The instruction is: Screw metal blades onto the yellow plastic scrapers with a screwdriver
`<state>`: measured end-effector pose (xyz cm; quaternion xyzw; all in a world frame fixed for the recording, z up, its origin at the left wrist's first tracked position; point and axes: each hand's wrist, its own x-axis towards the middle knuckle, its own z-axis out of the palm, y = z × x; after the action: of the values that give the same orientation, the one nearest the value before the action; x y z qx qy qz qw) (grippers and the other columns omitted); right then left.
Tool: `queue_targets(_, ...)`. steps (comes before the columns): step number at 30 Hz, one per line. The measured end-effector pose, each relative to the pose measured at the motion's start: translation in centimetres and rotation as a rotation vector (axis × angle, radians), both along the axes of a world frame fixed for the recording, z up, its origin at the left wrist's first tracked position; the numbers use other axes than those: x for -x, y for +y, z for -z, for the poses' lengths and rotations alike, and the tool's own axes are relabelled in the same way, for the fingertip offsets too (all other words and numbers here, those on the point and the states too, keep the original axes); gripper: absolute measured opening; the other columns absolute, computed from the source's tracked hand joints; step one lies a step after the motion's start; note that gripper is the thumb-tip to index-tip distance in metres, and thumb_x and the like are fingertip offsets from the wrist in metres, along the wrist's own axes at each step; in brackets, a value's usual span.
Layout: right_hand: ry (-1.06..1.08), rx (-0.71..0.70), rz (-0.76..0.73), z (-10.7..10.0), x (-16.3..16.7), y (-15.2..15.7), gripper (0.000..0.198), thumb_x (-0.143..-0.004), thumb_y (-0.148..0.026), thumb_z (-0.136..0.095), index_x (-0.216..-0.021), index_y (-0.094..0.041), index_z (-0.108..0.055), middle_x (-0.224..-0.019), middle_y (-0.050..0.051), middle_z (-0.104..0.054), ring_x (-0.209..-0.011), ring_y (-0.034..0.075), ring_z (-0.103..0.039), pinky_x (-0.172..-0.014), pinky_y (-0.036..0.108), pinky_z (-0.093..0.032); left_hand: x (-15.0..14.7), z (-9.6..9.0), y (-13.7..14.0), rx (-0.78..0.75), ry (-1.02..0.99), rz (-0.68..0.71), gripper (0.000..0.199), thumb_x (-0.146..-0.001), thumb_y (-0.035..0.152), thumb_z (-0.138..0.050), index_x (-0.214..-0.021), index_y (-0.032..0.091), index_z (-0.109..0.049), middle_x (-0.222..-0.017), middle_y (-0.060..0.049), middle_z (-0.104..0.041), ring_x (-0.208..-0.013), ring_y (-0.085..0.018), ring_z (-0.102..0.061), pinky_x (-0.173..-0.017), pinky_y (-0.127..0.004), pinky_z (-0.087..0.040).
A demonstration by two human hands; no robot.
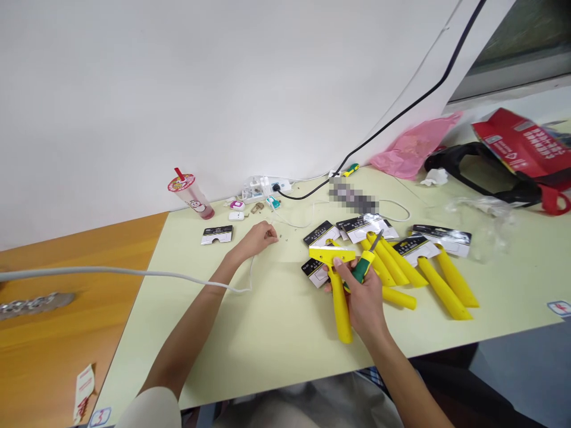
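My right hand (366,297) grips a yellow scraper (341,306) and a green-and-yellow screwdriver (362,267) together. The scraper's wide head points away from me, its handle toward the table's front edge; the screwdriver's shaft slants up to the right. Over the table, my left hand (259,239) has its fingertips pinched together beside a few tiny metal pieces, likely screws (286,239). Whatever is in that pinch is too small to make out. Several more yellow scrapers (444,288) lie right of my right hand, with black-and-white cards (319,233) around their heads.
A lone card (217,235) lies left of my left hand. Along the wall stand a drink cup (195,199) and a power strip (263,187) with cables. A white cable (178,273) crosses over my left forearm. At right are a pink bag (414,148) and a red bag (526,148).
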<state>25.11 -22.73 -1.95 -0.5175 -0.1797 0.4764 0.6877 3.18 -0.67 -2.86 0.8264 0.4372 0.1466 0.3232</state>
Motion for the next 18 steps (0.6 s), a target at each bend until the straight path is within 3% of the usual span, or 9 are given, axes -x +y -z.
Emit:
queue_targets(4,0.033,-0.007,0.000,0.2,0.0,0.1,0.054,-0.073,-0.049,-0.102,-0.086,-0.028,-0.054,-0.078,-0.004,-0.064,-0.081,0.028,-0.081,-0.053,0.035,-0.066,0.0,-1.6,-0.6,0.003,-0.047,-0.004,0.024,-0.095,0.043,-0.071,-0.092,0.019,-0.073,-0.099,-0.009,-0.074,-0.091,-0.024,-0.069,-0.084,-0.037,-0.053)
queue_targets(8,0.044,-0.004,-0.005,0.0,0.4,0.5,0.054,-0.072,-0.048,-0.103,-0.089,-0.028,-0.055,-0.080,-0.005,-0.062,-0.078,0.025,-0.079,-0.052,0.032,-0.064,-0.4,-5.6,-2.6,0.027,-0.314,-0.022,0.033,-0.096,0.052,-0.077,-0.098,0.019,-0.075,-0.099,-0.007,-0.078,-0.092,-0.021,-0.071,-0.086,-0.034,-0.055)
queue_targets(12,0.040,-0.017,-0.028,-0.7,1.4,1.3,0.056,-0.071,-0.049,-0.103,-0.089,-0.027,-0.055,-0.081,-0.005,-0.061,-0.079,0.023,-0.078,-0.051,0.032,-0.065,-0.7,-9.3,-5.6,-0.011,-0.491,0.041,0.028,-0.094,0.048,-0.083,-0.094,0.021,-0.078,-0.096,-0.007,-0.079,-0.092,-0.021,-0.070,-0.085,-0.035,-0.057)
queue_targets(15,0.025,-0.015,-0.047,-1.2,2.4,2.0,0.059,-0.070,-0.052,-0.103,-0.090,-0.027,-0.054,-0.083,-0.004,-0.064,-0.084,0.025,-0.078,-0.051,0.032,-0.065,-0.4,-10.6,-7.1,0.010,-0.500,0.114,0.021,-0.095,0.042,-0.083,-0.094,0.021,-0.080,-0.099,-0.008,-0.079,-0.092,-0.021,-0.070,-0.088,-0.037,-0.057)
queue_targets(18,-0.017,-0.008,-0.059,-1.3,3.2,2.6,0.061,-0.069,-0.057,-0.103,-0.089,-0.027,-0.053,-0.081,-0.003,-0.063,-0.087,0.026,-0.079,-0.051,0.031,-0.066,0.3,-10.7,-7.3,0.020,-0.448,0.144,0.018,-0.096,0.040,-0.082,-0.096,0.022,-0.080,-0.102,-0.007,-0.080,-0.092,-0.020,-0.069,-0.090,-0.036,-0.057)
